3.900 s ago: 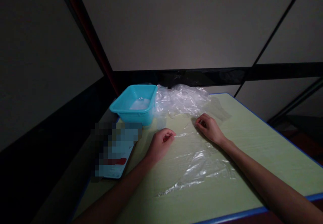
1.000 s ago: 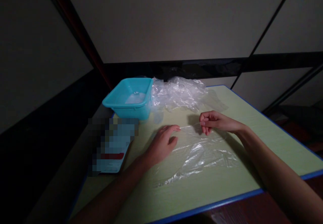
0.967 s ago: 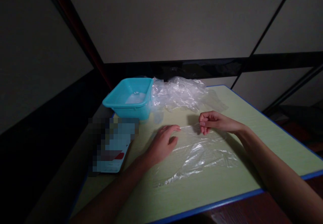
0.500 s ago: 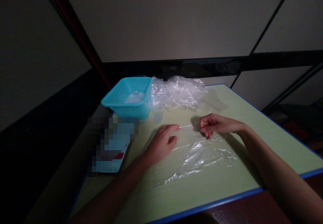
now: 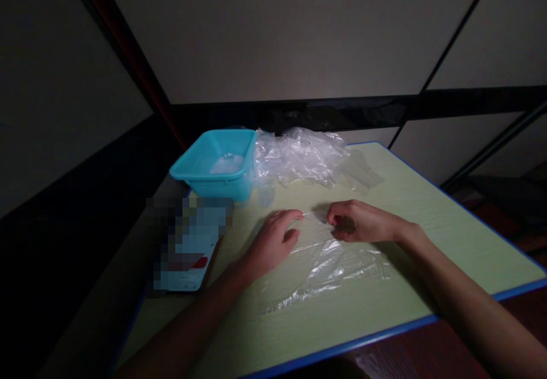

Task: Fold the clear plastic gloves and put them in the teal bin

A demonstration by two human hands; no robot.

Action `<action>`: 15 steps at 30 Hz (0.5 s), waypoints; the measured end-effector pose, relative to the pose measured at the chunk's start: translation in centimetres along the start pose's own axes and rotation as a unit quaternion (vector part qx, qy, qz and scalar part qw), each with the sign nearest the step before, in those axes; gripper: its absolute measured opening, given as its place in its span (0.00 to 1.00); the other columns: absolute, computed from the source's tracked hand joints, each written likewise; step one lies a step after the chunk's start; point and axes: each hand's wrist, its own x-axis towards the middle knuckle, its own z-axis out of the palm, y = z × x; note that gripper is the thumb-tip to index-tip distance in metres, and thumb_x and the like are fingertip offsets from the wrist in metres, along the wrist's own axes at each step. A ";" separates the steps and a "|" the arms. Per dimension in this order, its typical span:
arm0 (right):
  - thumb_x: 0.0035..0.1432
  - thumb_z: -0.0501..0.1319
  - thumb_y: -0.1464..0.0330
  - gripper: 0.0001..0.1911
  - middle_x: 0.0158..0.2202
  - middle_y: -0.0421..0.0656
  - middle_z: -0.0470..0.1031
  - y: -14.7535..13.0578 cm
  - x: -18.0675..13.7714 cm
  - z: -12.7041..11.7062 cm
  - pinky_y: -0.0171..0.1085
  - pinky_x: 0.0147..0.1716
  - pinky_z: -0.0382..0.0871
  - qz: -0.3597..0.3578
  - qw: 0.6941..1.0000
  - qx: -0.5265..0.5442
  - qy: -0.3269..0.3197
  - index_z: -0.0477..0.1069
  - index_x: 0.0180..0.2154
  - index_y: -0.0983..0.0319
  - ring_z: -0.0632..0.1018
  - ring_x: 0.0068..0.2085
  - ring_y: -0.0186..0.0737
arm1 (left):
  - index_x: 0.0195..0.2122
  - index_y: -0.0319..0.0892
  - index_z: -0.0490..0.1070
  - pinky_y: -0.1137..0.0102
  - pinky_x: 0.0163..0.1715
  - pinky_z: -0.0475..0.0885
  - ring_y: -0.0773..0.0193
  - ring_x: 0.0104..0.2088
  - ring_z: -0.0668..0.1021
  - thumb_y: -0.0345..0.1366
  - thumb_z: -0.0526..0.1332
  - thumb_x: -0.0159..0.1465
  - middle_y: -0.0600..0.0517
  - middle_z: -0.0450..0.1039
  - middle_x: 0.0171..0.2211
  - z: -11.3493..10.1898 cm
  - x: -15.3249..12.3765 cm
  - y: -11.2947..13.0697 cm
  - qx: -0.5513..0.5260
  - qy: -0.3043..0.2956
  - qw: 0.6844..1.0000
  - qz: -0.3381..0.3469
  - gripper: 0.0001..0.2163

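Observation:
A clear plastic bag (image 5: 331, 265) lies flat and creased on the table in front of me. My left hand (image 5: 273, 239) rests at its upper left edge, fingertips touching the film and the thumb held apart from the fingers. At the upper edge to the right, my right hand (image 5: 354, 219) is curled, with thumb and fingers closed on the film. Between the two hands runs a short stretch of the bag's edge. The right fingertips are partly hidden in shadow.
Behind the hands lies a crumpled pile of clear plastic bags (image 5: 305, 157). Left of it stands a turquoise basin (image 5: 209, 179) with whitish contents, beside a small translucent cup (image 5: 266, 194). A blurred phone-like device (image 5: 188, 248) lies at the left. The pale green table (image 5: 436, 225) has a blue edge.
My right hand has shifted slightly left and turned palm-down, its fingers curling closer to the left hand along the bag's edge. The left hand has stayed nearly in place.

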 end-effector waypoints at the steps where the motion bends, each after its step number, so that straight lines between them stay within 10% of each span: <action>1: 0.44 0.57 0.76 0.06 0.26 0.38 0.68 0.1 0.1 0.1 0.33 0.24 0.58 -0.001 1.000 -0.008 0.001 0.64 0.29 0.62 0.67 0.25 0.30 | 0.40 0.42 0.68 0.65 0.46 0.67 0.60 0.44 0.73 0.20 0.56 0.54 0.49 0.73 0.41 0.0 0.0 0.0 0.001 0.001 1.000 0.000 0.14; 15: 0.44 0.54 0.79 0.11 0.29 0.40 0.70 1.0 -0.5 -0.5 0.31 0.25 0.62 0.001 0.996 0.092 0.003 0.66 0.33 0.64 0.70 0.28 0.32 | 0.40 0.41 0.68 0.65 0.47 0.66 0.60 0.45 0.73 0.20 0.56 0.53 0.49 0.73 0.41 0.0 0.1 0.0 0.007 0.000 1.000 0.006 0.14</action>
